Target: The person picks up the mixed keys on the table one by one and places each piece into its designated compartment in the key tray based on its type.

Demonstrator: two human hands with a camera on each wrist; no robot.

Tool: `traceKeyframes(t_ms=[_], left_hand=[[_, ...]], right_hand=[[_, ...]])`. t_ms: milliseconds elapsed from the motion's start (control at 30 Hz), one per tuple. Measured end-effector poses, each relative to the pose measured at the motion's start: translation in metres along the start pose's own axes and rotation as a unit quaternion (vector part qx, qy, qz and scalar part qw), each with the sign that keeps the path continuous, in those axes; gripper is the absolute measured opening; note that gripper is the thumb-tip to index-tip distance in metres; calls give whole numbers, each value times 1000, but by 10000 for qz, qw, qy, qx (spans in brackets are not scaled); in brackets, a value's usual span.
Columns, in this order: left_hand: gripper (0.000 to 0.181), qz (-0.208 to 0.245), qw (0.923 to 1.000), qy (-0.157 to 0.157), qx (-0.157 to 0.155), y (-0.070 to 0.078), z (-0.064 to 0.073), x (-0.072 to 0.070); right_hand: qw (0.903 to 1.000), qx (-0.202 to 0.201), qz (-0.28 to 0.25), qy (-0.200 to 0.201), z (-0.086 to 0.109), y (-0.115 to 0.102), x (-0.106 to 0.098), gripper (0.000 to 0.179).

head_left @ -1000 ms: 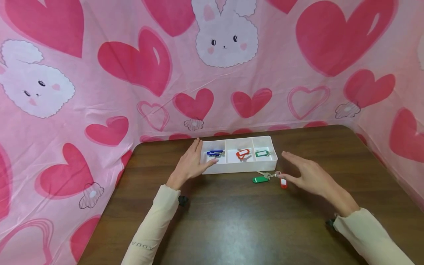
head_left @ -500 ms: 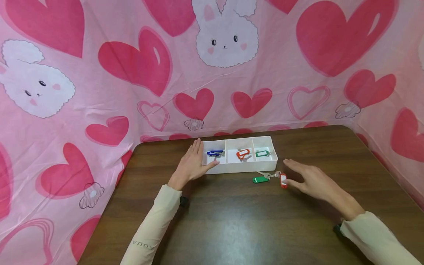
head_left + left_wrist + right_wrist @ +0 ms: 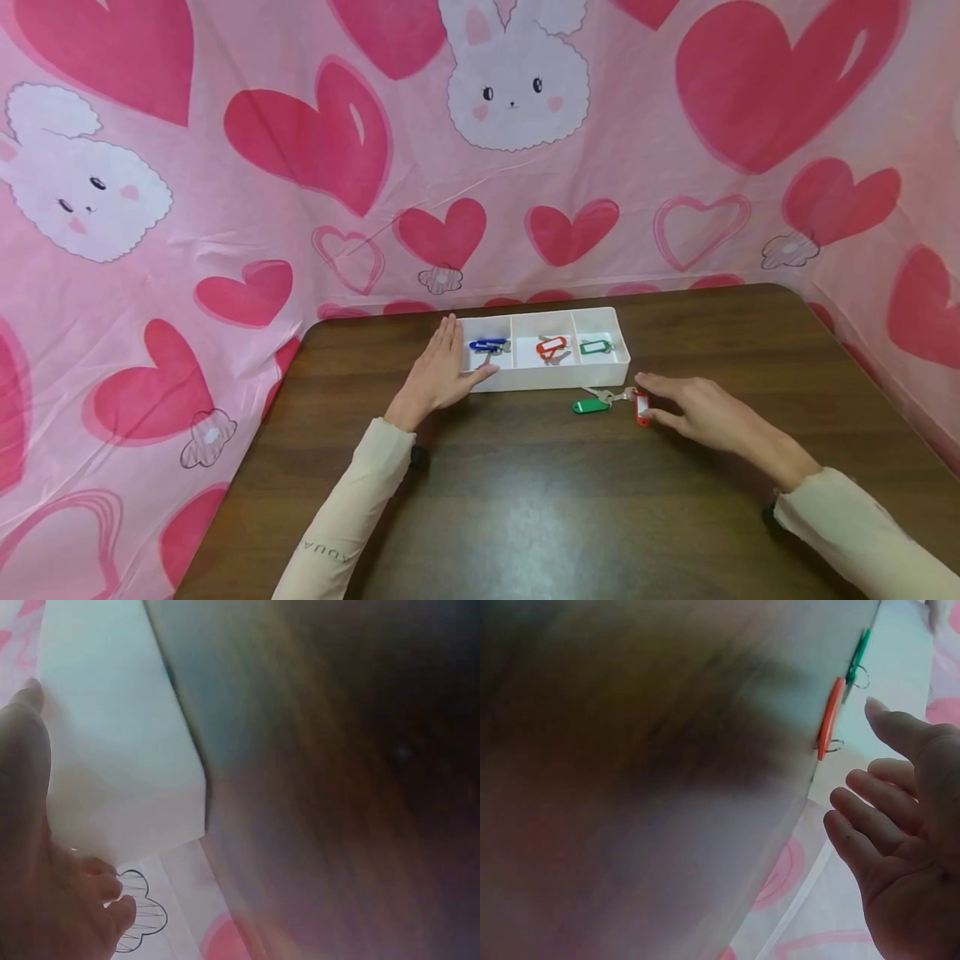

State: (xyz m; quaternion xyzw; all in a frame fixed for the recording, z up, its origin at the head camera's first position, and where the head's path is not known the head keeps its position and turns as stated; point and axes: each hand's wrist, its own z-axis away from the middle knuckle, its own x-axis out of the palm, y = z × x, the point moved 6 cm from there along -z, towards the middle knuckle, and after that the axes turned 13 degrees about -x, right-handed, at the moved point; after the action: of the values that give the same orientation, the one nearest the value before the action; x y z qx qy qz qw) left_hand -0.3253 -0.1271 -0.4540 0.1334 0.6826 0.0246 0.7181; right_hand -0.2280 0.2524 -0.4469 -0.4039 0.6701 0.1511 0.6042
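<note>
A white three-compartment tray [image 3: 517, 381] stands near the back of the wooden table. Blue key tags [image 3: 487, 344] with keys lie in its left compartment, red key tags [image 3: 551, 344] in the middle, a green key tag [image 3: 596, 347] in the right. My left hand [image 3: 435, 371] rests against the tray's left end, fingers straight, thumb over the front wall. In front of the tray's right end lie a green-tagged key [image 3: 591, 406] and a red-tagged key [image 3: 642, 408]. My right hand [image 3: 705, 410] is beside the red tag, thumb and fingers apart around its right side, gripping nothing.
The brown table [image 3: 525, 500] extends toward me and to both sides. A pink cloth [image 3: 510, 183] with hearts and rabbits hangs behind the table and along its sides.
My right hand has come down toward the near side, and its fingertips have closed in on the red tag. The left hand stays at the tray's end.
</note>
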Motion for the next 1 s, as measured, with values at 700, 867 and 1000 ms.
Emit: traceKeyframes(t_ms=[700, 867, 1000], left_hand=[[116, -39, 10000, 15, 62, 3, 3, 3], [115, -30, 9999, 67, 86, 3, 3, 4], [116, -28, 9999, 86, 92, 2, 3, 4]], right_hand=[[9991, -160, 173, -356, -14, 5, 6, 36], [9989, 35, -33, -470, -17, 6, 7, 34], [9990, 8, 126, -433, -20, 6, 8, 30]])
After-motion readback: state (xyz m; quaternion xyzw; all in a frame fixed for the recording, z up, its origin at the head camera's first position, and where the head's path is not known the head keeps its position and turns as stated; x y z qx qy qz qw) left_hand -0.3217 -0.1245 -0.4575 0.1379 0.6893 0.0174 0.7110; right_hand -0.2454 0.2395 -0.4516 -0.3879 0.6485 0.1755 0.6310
